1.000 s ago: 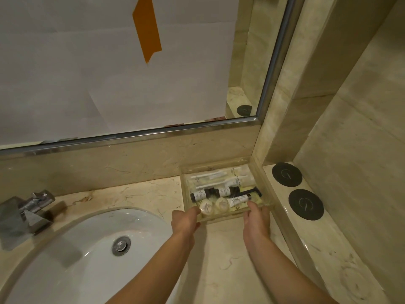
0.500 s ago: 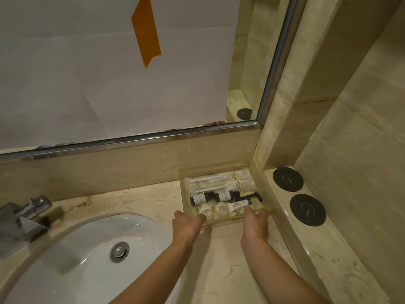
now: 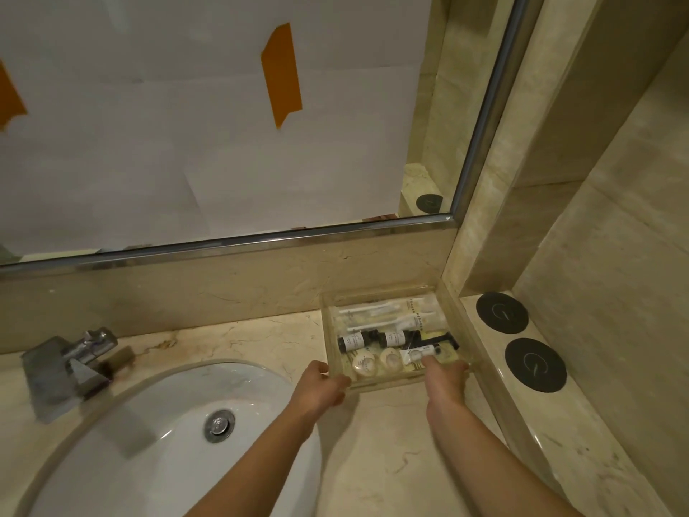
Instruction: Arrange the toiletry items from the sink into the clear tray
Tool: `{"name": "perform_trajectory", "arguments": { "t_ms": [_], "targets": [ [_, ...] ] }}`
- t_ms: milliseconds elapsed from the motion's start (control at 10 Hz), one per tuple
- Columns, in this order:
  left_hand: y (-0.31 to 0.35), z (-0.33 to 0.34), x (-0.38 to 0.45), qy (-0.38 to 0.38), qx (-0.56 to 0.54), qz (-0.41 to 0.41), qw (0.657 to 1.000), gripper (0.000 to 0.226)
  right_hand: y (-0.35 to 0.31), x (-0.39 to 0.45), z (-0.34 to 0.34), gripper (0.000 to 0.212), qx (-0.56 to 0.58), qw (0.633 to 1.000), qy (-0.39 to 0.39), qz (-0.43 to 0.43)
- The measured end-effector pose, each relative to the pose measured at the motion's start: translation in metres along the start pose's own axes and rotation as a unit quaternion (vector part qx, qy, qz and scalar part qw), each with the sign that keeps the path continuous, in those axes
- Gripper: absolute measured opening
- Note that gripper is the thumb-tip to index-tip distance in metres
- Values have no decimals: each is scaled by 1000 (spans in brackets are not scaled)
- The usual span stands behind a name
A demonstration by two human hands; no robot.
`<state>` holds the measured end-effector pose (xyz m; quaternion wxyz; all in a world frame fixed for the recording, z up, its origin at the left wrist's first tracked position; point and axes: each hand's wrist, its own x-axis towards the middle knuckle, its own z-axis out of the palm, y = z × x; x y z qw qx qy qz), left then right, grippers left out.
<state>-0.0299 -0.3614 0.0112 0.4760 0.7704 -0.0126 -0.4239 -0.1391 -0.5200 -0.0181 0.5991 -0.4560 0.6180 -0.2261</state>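
The clear tray point(image 3: 460, 315) sits in the back right corner of the marble counter, against the wall. Inside lie white wrapped sticks point(image 3: 376, 313) at the back, two small dark bottles point(image 3: 376, 339) in the middle, two round wrapped soaps point(image 3: 376, 363) and a small white tube point(image 3: 414, 354) at the front. My left hand point(image 3: 322, 386) grips the tray's front left corner. My right hand point(image 3: 445, 378) holds the front right edge, with a finger reaching over the rim onto the white tube.
A white oval sink basin point(image 3: 149, 442) with a metal drain point(image 3: 219, 425) fills the lower left, a chrome tap point(image 3: 74, 363) beside it. Two black round coasters point(image 3: 501, 312) lie on the raised ledge to the right. A paper-covered mirror point(image 3: 223, 125) hangs above.
Both hands have stayed on the tray's front edge while the tray shifted slightly back toward the corner. The camera view has moved a little to the left.
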Motion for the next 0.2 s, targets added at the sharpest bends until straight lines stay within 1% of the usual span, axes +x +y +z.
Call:
{"name": "perform_trajectory", "arguments": {
  "t_ms": [100, 200],
  "targets": [
    [-1, -14, -14, -16, -48, 1, 999, 58, 20, 2, -10, 59, -31, 997, -55, -35],
    [-28, -32, -50, -8, -74, -3, 997, 44, 49, -1, -28, 43, -88, 995, -37, -26]
  ]
}}
